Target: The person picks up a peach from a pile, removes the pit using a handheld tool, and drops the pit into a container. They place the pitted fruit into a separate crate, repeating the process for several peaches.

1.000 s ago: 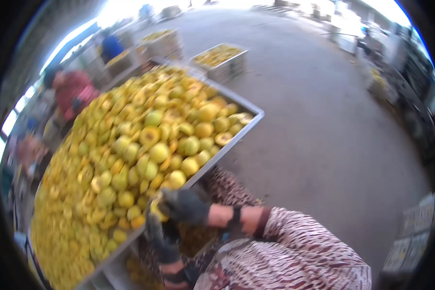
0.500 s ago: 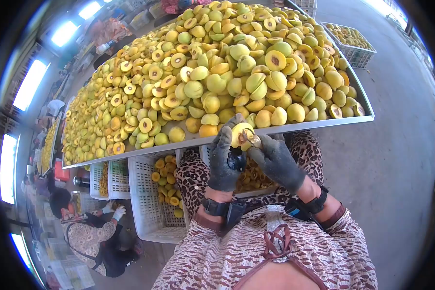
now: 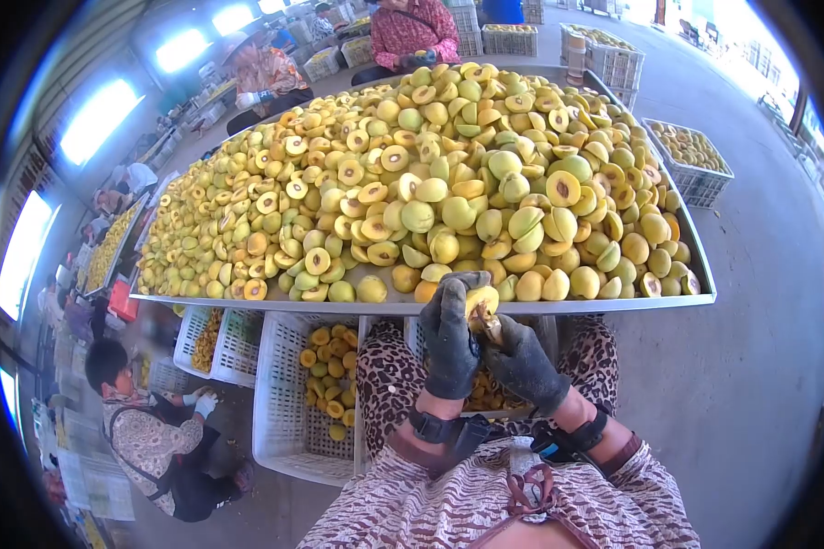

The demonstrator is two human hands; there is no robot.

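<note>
My left hand [image 3: 450, 343], in a dark grey glove, is closed around a yellow peach half [image 3: 482, 300] just off the near edge of the metal table. My right hand [image 3: 526, 368], gloved alike, meets it from the right, fingers pinched on a small metal pitting tool [image 3: 492, 329] pressed at the brown middle of the fruit. The glove hides most of the tool. Beyond both hands, a large heap of halved peaches [image 3: 421, 215] covers the tray-like table [image 3: 558, 306], many with brown stones showing.
Below the table, a white crate [image 3: 279, 412] holds peach halves, and another lies between my knees. Narrower white crates [image 3: 236, 352] stand farther left. A co-worker [image 3: 160, 439] sits at lower left; others sit behind the heap. A full crate [image 3: 696, 169] stands on the floor at right.
My view has tilted up, showing more of the people and crates behind the heap. The peach half has turned in my left hand, its cut face less toward me; both hands stay together.
</note>
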